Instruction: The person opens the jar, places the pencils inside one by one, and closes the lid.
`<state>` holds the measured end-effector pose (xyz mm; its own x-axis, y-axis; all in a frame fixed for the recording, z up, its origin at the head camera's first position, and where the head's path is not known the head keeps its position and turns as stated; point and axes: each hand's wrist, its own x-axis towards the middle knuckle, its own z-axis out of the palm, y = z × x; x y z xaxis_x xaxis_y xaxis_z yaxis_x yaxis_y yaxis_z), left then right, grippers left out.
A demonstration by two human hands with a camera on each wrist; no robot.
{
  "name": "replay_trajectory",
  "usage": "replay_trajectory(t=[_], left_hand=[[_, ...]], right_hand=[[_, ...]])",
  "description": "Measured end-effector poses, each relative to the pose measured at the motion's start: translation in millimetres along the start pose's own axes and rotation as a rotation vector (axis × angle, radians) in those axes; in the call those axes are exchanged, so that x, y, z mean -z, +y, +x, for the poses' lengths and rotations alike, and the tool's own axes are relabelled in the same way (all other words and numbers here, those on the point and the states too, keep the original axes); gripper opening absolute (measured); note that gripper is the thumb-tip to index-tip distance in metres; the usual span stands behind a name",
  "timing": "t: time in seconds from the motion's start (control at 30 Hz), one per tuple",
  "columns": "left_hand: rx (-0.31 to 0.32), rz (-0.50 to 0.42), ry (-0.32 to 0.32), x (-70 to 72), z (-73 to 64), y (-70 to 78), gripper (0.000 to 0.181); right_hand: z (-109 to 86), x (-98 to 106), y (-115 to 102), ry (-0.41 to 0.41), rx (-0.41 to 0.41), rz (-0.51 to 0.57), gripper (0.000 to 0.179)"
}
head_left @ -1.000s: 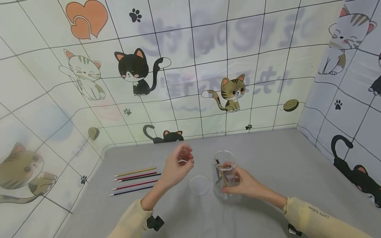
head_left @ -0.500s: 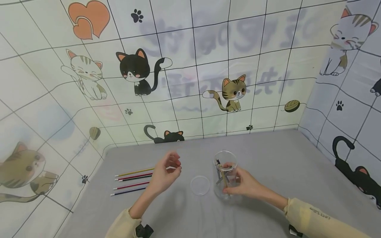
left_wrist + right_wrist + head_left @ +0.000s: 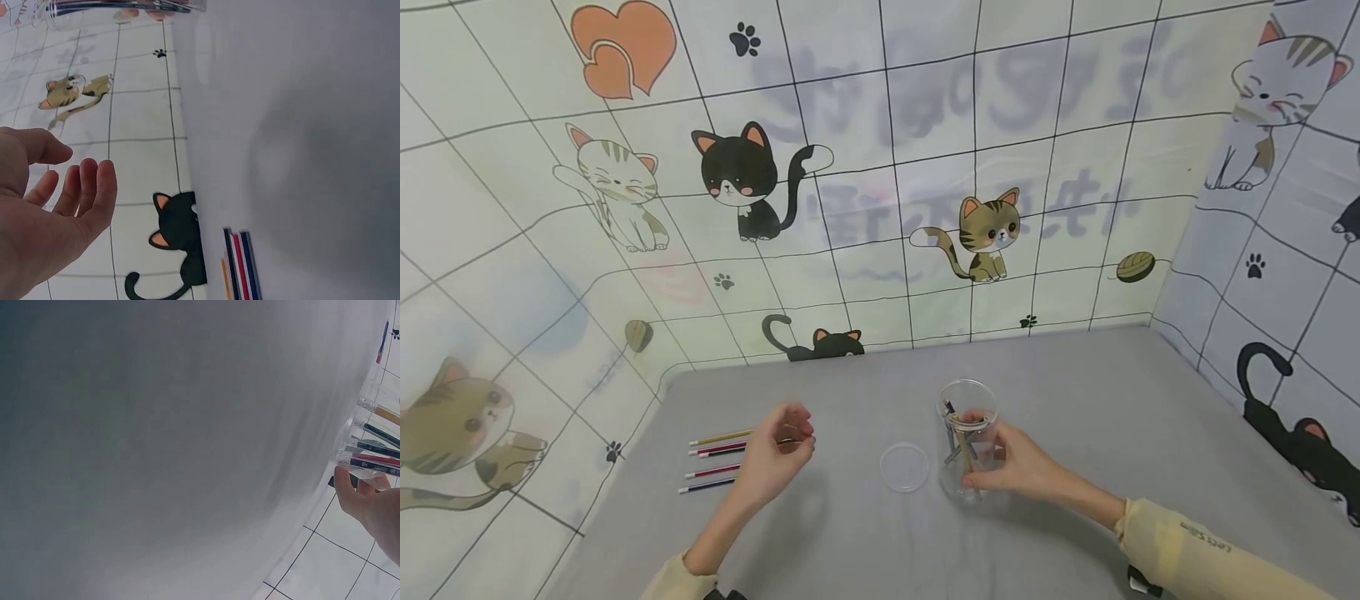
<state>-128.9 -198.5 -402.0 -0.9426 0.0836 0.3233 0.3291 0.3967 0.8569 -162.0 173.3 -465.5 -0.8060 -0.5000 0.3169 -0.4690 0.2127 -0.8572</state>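
Note:
My right hand (image 3: 1018, 462) grips a clear plastic jar (image 3: 951, 483) standing upright on the table, its top uncovered. Pencils (image 3: 964, 450) lean inside it; in the right wrist view, yellow, dark and red pencils (image 3: 375, 456) show through the wall. Left of the jar lies a round clear lid (image 3: 904, 467). My left hand (image 3: 771, 458) holds nothing, its fingers loosely curved, and overlaps the right ends of a row of pencils (image 3: 711, 475) on the table. That same left hand (image 3: 56, 200) appears with fingers apart in its wrist view.
A grey cloth covers the table (image 3: 1097, 400). White grid-patterned fabric with cartoon cats (image 3: 752, 179) rises behind it and along both sides.
My left hand has moved left and slightly toward me, from beside the lid to the row of pencils. The right hand stays on the jar.

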Motion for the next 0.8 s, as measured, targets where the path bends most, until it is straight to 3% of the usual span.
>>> replay_trajectory(t=[0.17,0.5,0.8], left_hand=[[0.049,0.010,0.010,14.2,-8.8,-11.8,0.034],[0.005,0.073,0.053,30.1,-15.7,-31.4,0.033],[0.030,0.156,0.057,36.4,-18.9,-50.1,0.032]], right_hand=[[0.4,1,-1,0.003,-0.001,-0.012,0.075],[0.3,0,-1,0.003,-0.004,-0.005,0.076],[0.4,-1,-1,0.006,-0.003,-0.009,0.075]])
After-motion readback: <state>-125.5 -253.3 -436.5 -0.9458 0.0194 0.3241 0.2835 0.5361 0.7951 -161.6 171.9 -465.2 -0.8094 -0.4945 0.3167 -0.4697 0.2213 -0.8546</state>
